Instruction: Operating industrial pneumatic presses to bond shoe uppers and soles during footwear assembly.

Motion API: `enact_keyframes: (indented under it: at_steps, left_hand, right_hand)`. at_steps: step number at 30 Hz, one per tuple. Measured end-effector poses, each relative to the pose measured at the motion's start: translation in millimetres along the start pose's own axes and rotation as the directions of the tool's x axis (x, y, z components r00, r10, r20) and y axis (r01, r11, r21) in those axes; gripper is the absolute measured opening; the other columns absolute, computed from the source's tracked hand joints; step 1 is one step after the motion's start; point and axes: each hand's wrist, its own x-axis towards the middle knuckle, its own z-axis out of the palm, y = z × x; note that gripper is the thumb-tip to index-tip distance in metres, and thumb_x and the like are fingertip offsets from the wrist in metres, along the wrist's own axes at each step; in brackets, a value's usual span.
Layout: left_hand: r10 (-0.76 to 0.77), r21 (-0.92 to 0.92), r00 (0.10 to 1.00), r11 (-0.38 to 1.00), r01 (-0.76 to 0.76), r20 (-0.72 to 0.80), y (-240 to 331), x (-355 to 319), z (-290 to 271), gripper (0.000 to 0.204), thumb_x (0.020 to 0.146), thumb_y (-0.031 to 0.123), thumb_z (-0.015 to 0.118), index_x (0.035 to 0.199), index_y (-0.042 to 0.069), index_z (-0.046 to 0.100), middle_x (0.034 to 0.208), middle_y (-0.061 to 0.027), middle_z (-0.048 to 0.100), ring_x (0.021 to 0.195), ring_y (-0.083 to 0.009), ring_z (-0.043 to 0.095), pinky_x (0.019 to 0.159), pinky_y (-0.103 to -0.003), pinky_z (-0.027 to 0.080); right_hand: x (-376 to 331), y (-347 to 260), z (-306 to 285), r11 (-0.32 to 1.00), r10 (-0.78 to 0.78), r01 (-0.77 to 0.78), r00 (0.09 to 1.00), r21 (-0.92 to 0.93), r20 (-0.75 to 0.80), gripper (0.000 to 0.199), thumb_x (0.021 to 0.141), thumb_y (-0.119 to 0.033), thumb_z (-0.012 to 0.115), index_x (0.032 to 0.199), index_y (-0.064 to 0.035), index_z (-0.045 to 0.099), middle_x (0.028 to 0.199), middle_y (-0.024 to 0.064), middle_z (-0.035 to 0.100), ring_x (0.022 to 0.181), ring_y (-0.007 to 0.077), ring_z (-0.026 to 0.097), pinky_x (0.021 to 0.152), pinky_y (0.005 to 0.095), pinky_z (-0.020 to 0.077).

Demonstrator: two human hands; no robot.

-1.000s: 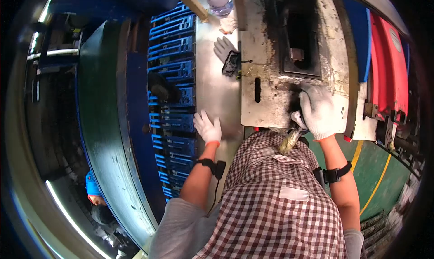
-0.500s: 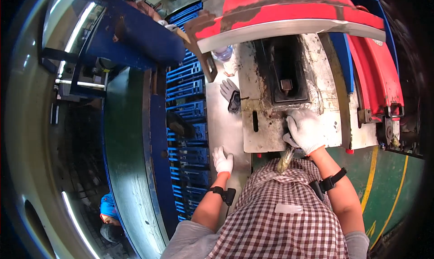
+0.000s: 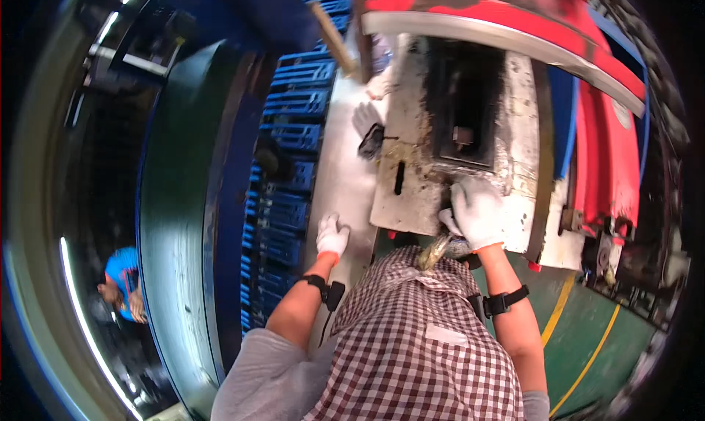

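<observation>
At two o'clock, a pale oval label (image 3: 623, 115); over stained metal (image 3: 417, 202), white-gloved right hand (image 3: 476, 211) curled — grip unclear — white-gloved left hand (image 3: 333, 235), fingers loose.

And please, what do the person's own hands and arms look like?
The left hand and right hand wear white gloves with orange edges. Each forearm has a black strap with a small black box; a dark cable runs from the left box. The sleeves are grey.
</observation>
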Motion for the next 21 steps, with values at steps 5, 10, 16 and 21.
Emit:
enact_keyframes:
  at_steps: [5, 10, 16, 21]
  left_hand:
    - [-0.054, -0.076, 0.998, 0.996, 0.052, -0.012, -1, -10, -1, 0.062, 0.092, 0.038, 0.071, 0.148, 0.013, 0.061, 0.164, -0.0160, 0.048, 0.154, -0.0377, 0.042, 0.125, -0.045, 0.039]
    - [-0.270, -0.063, 0.962, 0.962, 0.267, -0.046, -14, -16, 2, 0.069, 0.093, 0.043, 0.071, 0.154, 0.014, 0.055, 0.169, -0.0194, 0.042, 0.157, -0.0398, 0.038, 0.128, -0.047, 0.035]
    - [-0.402, -0.154, 0.913, 0.909, 0.388, -0.066, -44, -13, -6, 0.078, 0.087, 0.032, 0.074, 0.158, 0.010, 0.049, 0.163, -0.0191, 0.048, 0.152, -0.0392, 0.044, 0.125, -0.047, 0.041]
    - [-0.425, -0.219, 0.905, 0.883, 0.416, 0.006, -50, -6, -22, 0.080, 0.089, 0.031, 0.074, 0.160, 0.010, 0.047, 0.160, -0.0227, 0.052, 0.145, -0.0421, 0.054, 0.121, -0.049, 0.045]
  right_hand:
    - [2, -4, 2, 1.000, -0.006, 0.006, 1.000, 0.003, 0.006, 0.016, 0.098, -0.020, 0.067, 0.101, -0.0066, 0.075, 0.096, 0.0165, 0.075, 0.093, 0.0395, 0.070, 0.086, 0.0494, 0.0563]
    - [3, -5, -1, 1.000, -0.022, 0.022, 1.000, -0.021, 0.017, 0.015, 0.098, -0.020, 0.069, 0.101, -0.0070, 0.074, 0.095, 0.0183, 0.073, 0.092, 0.0404, 0.070, 0.084, 0.0503, 0.0556]
    - [1, -3, 1, 0.999, 0.036, -0.037, 0.999, -0.015, -0.028, 0.014, 0.095, -0.022, 0.069, 0.098, -0.0101, 0.077, 0.093, 0.0125, 0.075, 0.090, 0.0371, 0.070, 0.084, 0.0493, 0.0569]
    - [1, -2, 2, 1.000, 0.001, 0.001, 0.997, 0.029, -0.078, 0.015, 0.094, -0.022, 0.069, 0.098, -0.0101, 0.077, 0.095, 0.0121, 0.076, 0.090, 0.0366, 0.070, 0.084, 0.0489, 0.0573]
